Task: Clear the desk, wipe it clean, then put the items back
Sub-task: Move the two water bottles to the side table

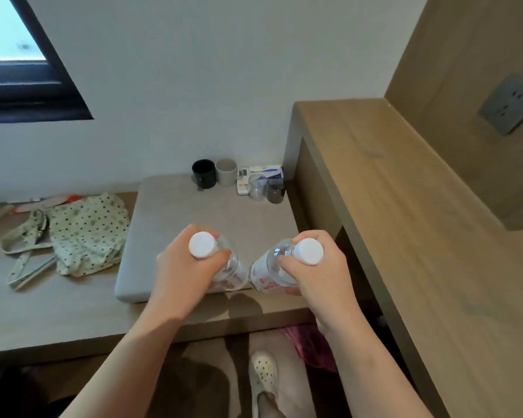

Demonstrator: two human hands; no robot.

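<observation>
My left hand [181, 276] grips a clear water bottle [231, 271] with a white cap just below its neck. My right hand [317, 279] grips a second clear bottle [264, 274] with a white cap the same way. Both bottles hang over the near edge of a grey cushion [175, 218] on the low bench. At the cushion's far end stand a black mug [204, 173], a beige mug [226, 171], two glasses [258, 187], a white remote [242, 181] and a tissue box [269, 171]. The wooden desk [405, 206] runs along the right.
A spotted cloth bag [86, 233] with straps lies on the bench [43, 312] to the left of the cushion. A wall socket [509, 104] sits above the desk. Below, a white shoe [263, 372] and pink fabric [311, 342] are on the floor.
</observation>
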